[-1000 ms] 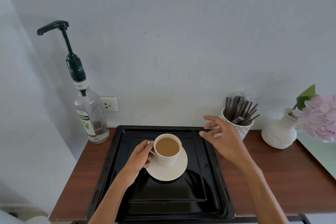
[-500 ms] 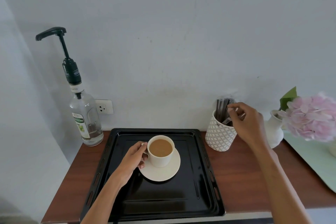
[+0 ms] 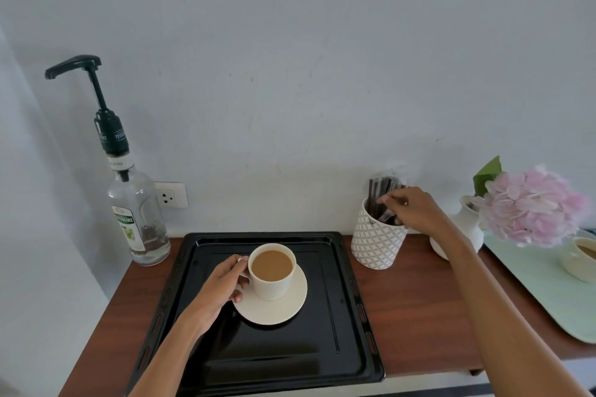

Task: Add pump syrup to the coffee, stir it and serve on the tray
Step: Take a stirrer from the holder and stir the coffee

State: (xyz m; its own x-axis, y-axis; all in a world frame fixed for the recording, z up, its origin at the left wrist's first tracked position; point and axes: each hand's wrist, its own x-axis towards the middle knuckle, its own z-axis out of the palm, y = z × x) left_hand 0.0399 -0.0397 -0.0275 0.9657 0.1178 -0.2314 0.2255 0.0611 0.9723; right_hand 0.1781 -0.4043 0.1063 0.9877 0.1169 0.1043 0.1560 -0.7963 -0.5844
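We have a brown wooden surface (image 3: 416,306) against the wall, and on it, largest of all, the black tray (image 3: 258,361). The coffee cup (image 3: 272,271) stands on its saucer (image 3: 274,309) in the tray's far half, full of milky coffee. To the tray's left, off its far corner, stands the syrup bottle (image 3: 138,219), its pump head (image 3: 72,64) raised high with the spout pointing left, away from the cup.

Our left hand (image 3: 219,290) is curled at the cup's handle, thumb and fingers closed about it, the cup upright and resting on the saucer.

Our right hand (image 3: 416,209) is over the patterned holder (image 3: 377,242), which stands just beside the tray's far right corner. Its fingertips are pinched in among the dark stir sticks (image 3: 377,196); whether one stick is already gripped we cannot tell.

What matters next, in our judgement: the sticks stand nearly upright, long axis vertical, so one must be drawn straight up to clear the holder's rim. The cup then lies to the left and nearer us from that hand, a short swing across the tray's right edge. The right hand is plainly the nearer for the sticks; the left is already placed to steady the cup.
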